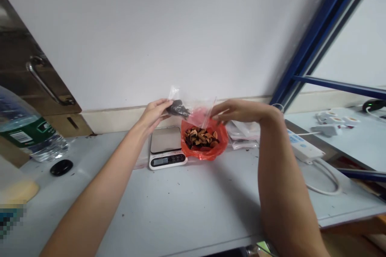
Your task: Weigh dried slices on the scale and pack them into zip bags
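A clear zip bag (196,109) with dark contents (177,108) at its left end hangs above the table. My left hand (155,113) is closed on that left end. My right hand (238,110) is at the bag's other end, its bent fingers at the edge with the red line; the thumb is partly hidden. Below the bag sits an open red plastic bag (221,144) holding dried brown slices (201,138). Left of it stands a white digital kitchen scale (165,139) with a bare plate; its small display looks like zero.
Flat plastic bags (245,132) lie right of the red bag, near a white power strip (304,146) with a looped cable. At left are a large water bottle (30,128) and a black round lid (61,167). A blue metal frame (316,36) rises at right.
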`<state>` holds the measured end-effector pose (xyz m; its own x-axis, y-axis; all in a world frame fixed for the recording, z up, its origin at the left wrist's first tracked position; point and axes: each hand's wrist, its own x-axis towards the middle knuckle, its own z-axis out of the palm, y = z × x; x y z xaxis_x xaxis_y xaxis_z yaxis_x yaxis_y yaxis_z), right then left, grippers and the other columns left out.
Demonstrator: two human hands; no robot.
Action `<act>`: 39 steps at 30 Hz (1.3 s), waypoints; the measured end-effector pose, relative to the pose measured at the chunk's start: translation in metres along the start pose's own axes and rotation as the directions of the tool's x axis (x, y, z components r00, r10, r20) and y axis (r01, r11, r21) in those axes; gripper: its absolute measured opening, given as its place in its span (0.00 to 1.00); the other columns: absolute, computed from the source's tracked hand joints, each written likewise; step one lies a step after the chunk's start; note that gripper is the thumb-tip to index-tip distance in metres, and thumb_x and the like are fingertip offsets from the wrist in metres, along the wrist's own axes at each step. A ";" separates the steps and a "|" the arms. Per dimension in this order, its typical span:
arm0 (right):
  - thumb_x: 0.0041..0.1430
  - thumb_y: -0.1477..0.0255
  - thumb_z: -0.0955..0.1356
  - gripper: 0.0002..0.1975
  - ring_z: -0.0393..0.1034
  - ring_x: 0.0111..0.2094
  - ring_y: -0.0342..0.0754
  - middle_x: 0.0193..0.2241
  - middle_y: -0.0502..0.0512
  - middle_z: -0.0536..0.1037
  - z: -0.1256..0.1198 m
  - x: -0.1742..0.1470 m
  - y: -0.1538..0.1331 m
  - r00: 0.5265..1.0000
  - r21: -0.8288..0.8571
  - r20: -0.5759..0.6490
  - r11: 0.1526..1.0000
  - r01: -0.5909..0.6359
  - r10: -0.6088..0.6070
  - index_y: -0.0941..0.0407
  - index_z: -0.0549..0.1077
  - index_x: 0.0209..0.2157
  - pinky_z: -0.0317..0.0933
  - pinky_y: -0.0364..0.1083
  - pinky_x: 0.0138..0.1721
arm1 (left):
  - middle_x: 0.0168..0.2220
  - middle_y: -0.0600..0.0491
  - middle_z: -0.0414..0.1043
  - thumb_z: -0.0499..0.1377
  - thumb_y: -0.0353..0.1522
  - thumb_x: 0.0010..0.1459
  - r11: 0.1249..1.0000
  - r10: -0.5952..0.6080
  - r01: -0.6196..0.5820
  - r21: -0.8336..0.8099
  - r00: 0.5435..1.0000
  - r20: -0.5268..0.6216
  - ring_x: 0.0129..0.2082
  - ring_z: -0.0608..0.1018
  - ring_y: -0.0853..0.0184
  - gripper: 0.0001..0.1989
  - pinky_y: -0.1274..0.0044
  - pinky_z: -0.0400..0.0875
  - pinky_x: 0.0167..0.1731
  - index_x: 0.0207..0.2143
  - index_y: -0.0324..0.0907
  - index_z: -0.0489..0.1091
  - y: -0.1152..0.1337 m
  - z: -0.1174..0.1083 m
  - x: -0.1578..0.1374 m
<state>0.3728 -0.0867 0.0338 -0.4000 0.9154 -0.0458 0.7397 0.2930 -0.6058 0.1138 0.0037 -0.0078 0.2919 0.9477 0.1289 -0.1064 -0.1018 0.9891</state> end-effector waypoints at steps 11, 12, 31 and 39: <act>0.55 0.55 0.70 0.25 0.77 0.33 0.50 0.40 0.60 0.83 -0.018 -0.034 0.015 0.943 0.030 -0.133 0.952 -0.304 0.305 0.56 0.81 0.48 0.69 0.48 0.34 | 0.34 0.49 0.83 0.71 0.32 0.46 0.816 0.249 -0.317 0.484 0.947 0.201 0.44 0.80 0.57 0.04 0.65 0.67 0.54 0.26 0.42 0.81 0.035 0.041 0.012; 0.56 0.56 0.70 0.25 0.77 0.34 0.51 0.41 0.61 0.83 -0.017 -0.032 0.014 0.941 0.011 -0.131 0.949 -0.315 0.313 0.57 0.80 0.49 0.69 0.48 0.35 | 0.35 0.49 0.83 0.70 0.32 0.46 0.798 0.269 -0.346 0.494 0.937 0.223 0.44 0.80 0.57 0.04 0.65 0.67 0.55 0.27 0.41 0.82 0.038 0.044 0.012; 0.45 0.61 0.74 0.14 0.73 0.29 0.47 0.24 0.52 0.78 0.030 0.043 -0.014 0.873 0.401 -0.487 0.886 0.232 -0.008 0.57 0.74 0.26 0.68 0.48 0.37 | 0.39 0.45 0.83 0.75 0.47 0.31 0.932 0.147 -0.097 0.350 0.982 -0.119 0.45 0.79 0.55 0.24 0.67 0.73 0.46 0.29 0.41 0.80 0.011 -0.046 -0.018; 0.65 0.71 0.64 0.12 0.74 0.34 0.49 0.36 0.59 0.81 0.099 0.098 -0.073 0.735 -0.242 -0.591 0.942 0.233 -0.334 0.57 0.80 0.42 0.65 0.47 0.38 | 0.27 0.50 0.78 0.65 0.45 0.45 0.797 0.020 0.232 0.557 0.913 -0.409 0.36 0.81 0.55 0.13 0.69 0.73 0.40 0.27 0.45 0.75 -0.026 -0.144 -0.066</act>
<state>0.2257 -0.0456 -0.0051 -0.2209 0.7378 0.6378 0.7344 0.5561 -0.3890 -0.0390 -0.0123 -0.0524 -0.1241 0.9863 0.1083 0.5123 -0.0298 0.8583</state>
